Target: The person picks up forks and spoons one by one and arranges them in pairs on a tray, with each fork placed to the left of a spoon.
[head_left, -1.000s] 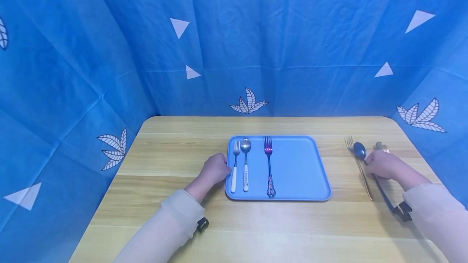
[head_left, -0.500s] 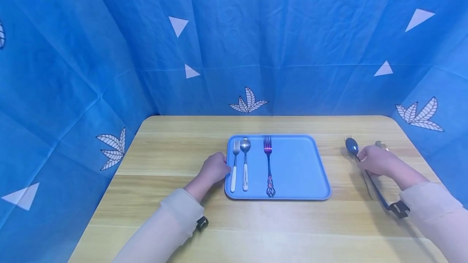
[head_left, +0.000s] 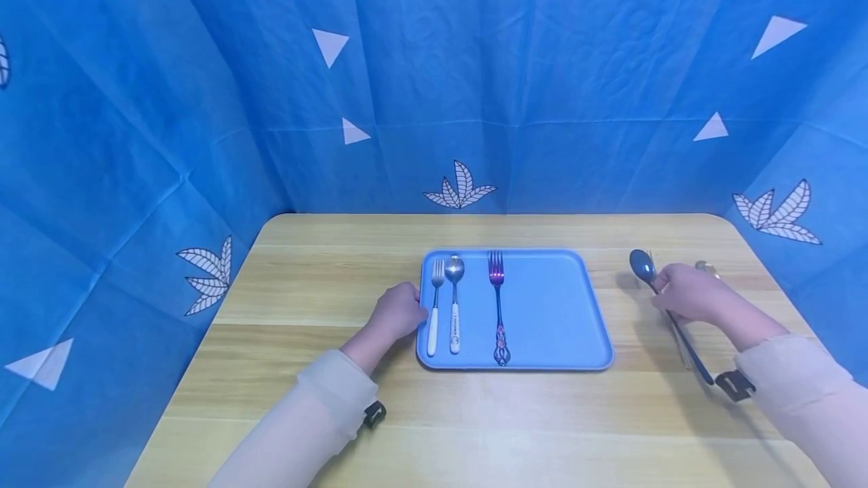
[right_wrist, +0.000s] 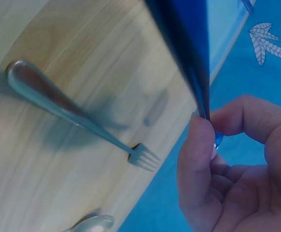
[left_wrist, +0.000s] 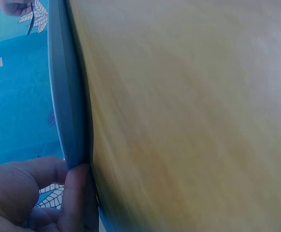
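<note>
My left hand (head_left: 395, 313) grips the left rim of a blue tray (head_left: 552, 311); thumb and finger pinch that rim (left_wrist: 69, 96) in the left wrist view. On the tray lie a white-handled fork (head_left: 433, 330), a white-handled spoon (head_left: 455, 326) and a purple fork (head_left: 498, 300) with a patterned handle. To the right of the tray, my right hand (head_left: 695, 296) pinches a dark blue spoon (head_left: 642, 266) by its handle, held above the table. Beneath it lies a gold fork (right_wrist: 75, 116), mostly covered in the head view.
Another spoon (head_left: 707, 269) lies behind the right hand, its handle hidden in the head view. The wooden table (head_left: 488, 428) ends at a blue curtain (head_left: 515, 81) at the back and sides.
My right hand has lifted the dark blue spoon off the table and carried it left, over the gold fork. The left hand and the tray stay in place.
</note>
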A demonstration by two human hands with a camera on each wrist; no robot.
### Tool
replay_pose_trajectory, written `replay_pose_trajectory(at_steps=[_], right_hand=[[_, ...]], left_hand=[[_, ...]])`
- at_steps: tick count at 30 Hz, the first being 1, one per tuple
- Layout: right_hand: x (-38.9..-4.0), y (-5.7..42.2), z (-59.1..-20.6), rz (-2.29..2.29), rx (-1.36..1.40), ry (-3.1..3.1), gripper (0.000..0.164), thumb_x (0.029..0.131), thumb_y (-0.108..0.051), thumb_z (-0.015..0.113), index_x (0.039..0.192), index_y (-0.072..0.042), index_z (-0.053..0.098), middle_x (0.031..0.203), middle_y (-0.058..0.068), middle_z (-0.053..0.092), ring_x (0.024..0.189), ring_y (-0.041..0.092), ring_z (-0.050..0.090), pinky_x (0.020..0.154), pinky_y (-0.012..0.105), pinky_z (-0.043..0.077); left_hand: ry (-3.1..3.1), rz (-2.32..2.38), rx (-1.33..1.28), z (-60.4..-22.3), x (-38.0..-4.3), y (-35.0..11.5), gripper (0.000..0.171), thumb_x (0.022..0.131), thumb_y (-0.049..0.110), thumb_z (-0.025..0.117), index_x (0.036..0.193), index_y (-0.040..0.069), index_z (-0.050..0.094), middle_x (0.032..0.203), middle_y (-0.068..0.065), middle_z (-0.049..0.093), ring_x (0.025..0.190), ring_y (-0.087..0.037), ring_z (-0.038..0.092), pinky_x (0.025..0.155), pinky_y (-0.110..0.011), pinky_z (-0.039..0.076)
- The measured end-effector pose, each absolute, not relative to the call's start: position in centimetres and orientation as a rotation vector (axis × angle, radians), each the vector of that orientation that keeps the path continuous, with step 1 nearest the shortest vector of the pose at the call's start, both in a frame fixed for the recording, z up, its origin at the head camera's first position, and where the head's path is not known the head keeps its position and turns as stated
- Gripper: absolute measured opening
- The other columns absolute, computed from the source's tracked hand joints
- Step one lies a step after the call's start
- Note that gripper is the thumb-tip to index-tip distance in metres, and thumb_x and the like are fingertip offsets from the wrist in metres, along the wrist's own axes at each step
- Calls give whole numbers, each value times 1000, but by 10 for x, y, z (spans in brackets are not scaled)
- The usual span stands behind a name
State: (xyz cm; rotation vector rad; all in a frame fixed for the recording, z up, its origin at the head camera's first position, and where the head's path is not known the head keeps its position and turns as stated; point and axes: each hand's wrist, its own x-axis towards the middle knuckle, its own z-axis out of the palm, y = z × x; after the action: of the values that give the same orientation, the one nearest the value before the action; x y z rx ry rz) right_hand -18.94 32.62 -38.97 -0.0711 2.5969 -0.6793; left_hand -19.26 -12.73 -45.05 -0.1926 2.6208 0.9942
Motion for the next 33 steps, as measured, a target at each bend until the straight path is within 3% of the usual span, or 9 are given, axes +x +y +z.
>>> replay_pose_trajectory(at_steps=[6, 11, 15, 27, 33], right_hand=[[-191, 316, -385, -642, -88, 2630, 17, 88, -8, 59, 92, 4, 48, 67, 3, 51, 57, 16, 54, 57, 32, 47], [-193, 305, -380, -624, -96, 2633, 34, 88, -8, 61, 109, 17, 51, 81, 13, 60, 61, 17, 59, 60, 34, 53], [-194, 296, -377, -611, -92, 2624, 41, 87, -9, 63, 116, 18, 51, 89, 17, 63, 64, 18, 62, 61, 34, 55], [-195, 274, -375, -614, -115, 2619, 37, 89, -9, 62, 115, 15, 51, 72, 8, 59, 60, 17, 59, 60, 33, 52], [-195, 263, -374, -606, -128, 2639, 35, 88, -8, 63, 112, 14, 53, 73, 8, 60, 59, 16, 60, 59, 33, 52]], left_hand=[[2629, 979, -184, -450, -194, -128, 5, 89, 5, 63, 88, 3, 59, 77, -8, 58, 67, -21, 55, 58, -30, 44], [2621, 980, -188, -450, -195, -128, 4, 89, 4, 63, 88, 3, 59, 77, -8, 58, 67, -21, 55, 57, -29, 44], [2603, 1006, -205, -451, -194, -128, 5, 90, 5, 63, 87, 5, 58, 77, -9, 58, 66, -21, 55, 57, -30, 44], [2603, 1004, -217, -452, -194, -128, 5, 90, 6, 62, 87, 5, 57, 78, -9, 57, 67, -21, 55, 56, -30, 45], [2597, 1002, -211, -452, -195, -128, 6, 90, 5, 62, 88, 5, 57, 79, -9, 57, 67, -22, 55, 57, -30, 45]])
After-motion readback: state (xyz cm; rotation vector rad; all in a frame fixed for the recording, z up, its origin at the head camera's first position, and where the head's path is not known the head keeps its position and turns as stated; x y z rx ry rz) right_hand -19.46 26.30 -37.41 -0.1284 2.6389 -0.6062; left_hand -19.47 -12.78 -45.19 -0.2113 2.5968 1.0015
